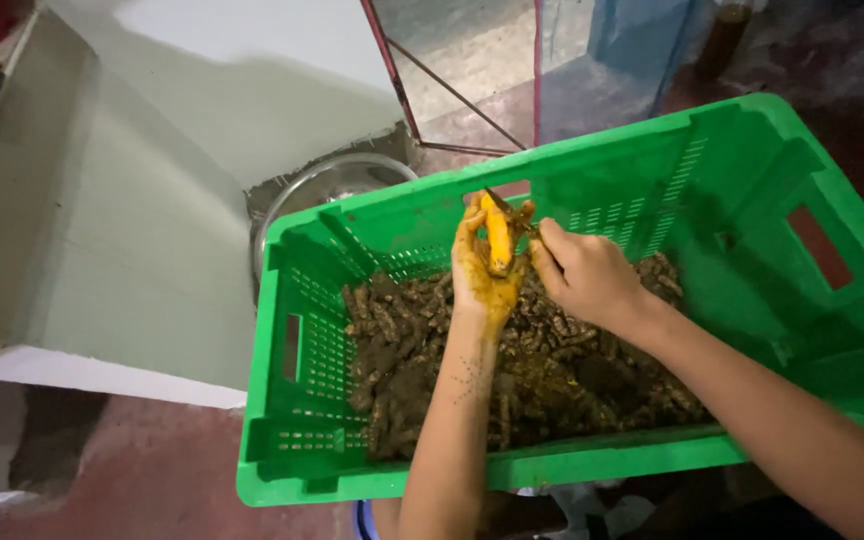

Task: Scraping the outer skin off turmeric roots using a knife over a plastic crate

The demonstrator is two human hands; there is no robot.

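Two hands are working over the green plastic crate (732, 200), both ours, both raised above the load. We are gripping a peeled orange root piece (498, 238) in the left hand (482, 275), fingers wrapped narrow around it, upright, palm and fingers stained yellow. We are holding the right hand (584, 275) just beside it at 3 o'clock, fingers curled tight and touching the root near its top. A thin dark tool tip (497, 198) is showing at 12 o'clock of the root; we cannot tell what kind, or whether the right hand is gripping it.

Root piece is sitting near frame centre, slightly toward 12 o'clock, above the crate's far wall.

Crate is tilting toward us, slotted walls, handle cut-outs on the sides. Pile of muddy brown roots (512, 370) is filling its floor, lying under both forearms, at 6 o'clock from the hands.

Metal bowl (327, 185) is sitting behind the crate at 10 o'clock from the hands, partly hidden by the crate rim. Pale wall (152, 200) is running along 9 o'clock. Blue sheet (632, 50) is hanging at 1 o'clock, well apart.
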